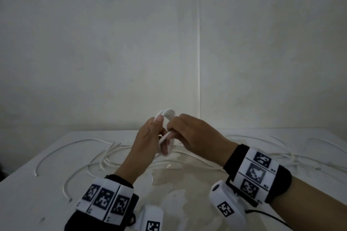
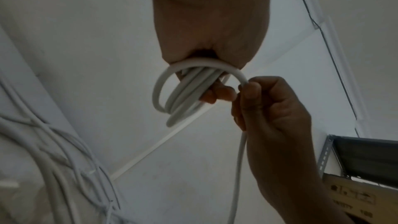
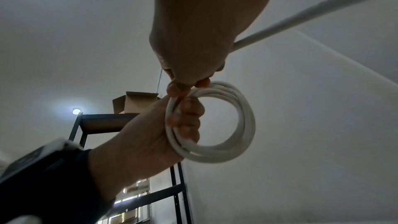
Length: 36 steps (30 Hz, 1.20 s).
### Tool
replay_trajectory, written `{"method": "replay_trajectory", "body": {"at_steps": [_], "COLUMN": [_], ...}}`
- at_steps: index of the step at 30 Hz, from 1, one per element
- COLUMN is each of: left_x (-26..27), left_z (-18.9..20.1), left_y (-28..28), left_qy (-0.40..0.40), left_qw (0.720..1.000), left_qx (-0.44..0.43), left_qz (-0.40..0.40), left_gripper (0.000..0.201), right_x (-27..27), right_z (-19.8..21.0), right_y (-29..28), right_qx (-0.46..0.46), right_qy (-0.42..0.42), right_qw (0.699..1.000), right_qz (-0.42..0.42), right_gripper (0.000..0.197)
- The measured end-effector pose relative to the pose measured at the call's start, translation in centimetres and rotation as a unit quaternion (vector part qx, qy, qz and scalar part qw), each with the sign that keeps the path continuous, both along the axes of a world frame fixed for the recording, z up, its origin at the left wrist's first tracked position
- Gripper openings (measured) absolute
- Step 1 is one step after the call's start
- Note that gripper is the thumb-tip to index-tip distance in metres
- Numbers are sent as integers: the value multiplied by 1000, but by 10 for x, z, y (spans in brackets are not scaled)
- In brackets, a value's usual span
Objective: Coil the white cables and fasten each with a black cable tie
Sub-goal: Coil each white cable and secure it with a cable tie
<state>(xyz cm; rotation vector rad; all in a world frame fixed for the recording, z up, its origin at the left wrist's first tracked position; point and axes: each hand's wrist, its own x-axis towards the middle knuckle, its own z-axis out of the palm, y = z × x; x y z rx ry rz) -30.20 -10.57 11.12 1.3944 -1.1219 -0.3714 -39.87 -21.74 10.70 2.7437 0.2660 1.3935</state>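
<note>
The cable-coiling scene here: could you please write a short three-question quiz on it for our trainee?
1. True or false: the left hand holds the white coil above the table.
2. Which hand feeds the trailing strand? A) left B) right hand
3. Fill in: loose cables lie on the ____.

Key: 1 true; 2 B; 3 table.

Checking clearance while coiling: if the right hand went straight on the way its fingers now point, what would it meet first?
Most likely the left hand, which grips the white coil right ahead of the right hand; they already look nearly touching, though depth is unclear.
</note>
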Motion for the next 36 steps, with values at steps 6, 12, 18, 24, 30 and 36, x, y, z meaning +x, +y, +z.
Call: {"method": "replay_trajectory", "body": {"at_steps": [6, 12, 18, 24, 30, 36], "left_x": [-11, -17, -18, -22, -19, -13], "left_z": [8, 16, 20, 10, 3, 6], "left_y": [7, 5, 6, 4, 7, 9], "left_qy": [65, 101, 111, 201, 262, 300], "left_qw": [991, 978, 972, 968, 958, 946], "left_qx": [74, 135, 150, 90, 35, 2], "left_qz": [-85, -121, -144, -124, -113, -120], "left_gripper": [38, 44, 39, 40, 42, 40], "right_x": [-15, -25, -31, -36, -39, -36], "right_z": [17, 19, 24, 25, 23, 17], "right_y": [-13, -20, -18, 0, 2, 17], "right_qx": [49, 42, 69, 428, 465, 616], "right_qy": [-5, -19, 39, 159, 207, 170], "right_qw": [999, 998, 991, 889, 860, 763], "right_qz": [-22, -43, -111, 25, 43, 99], "right_gripper": [29, 42, 57, 35, 15, 43]}}
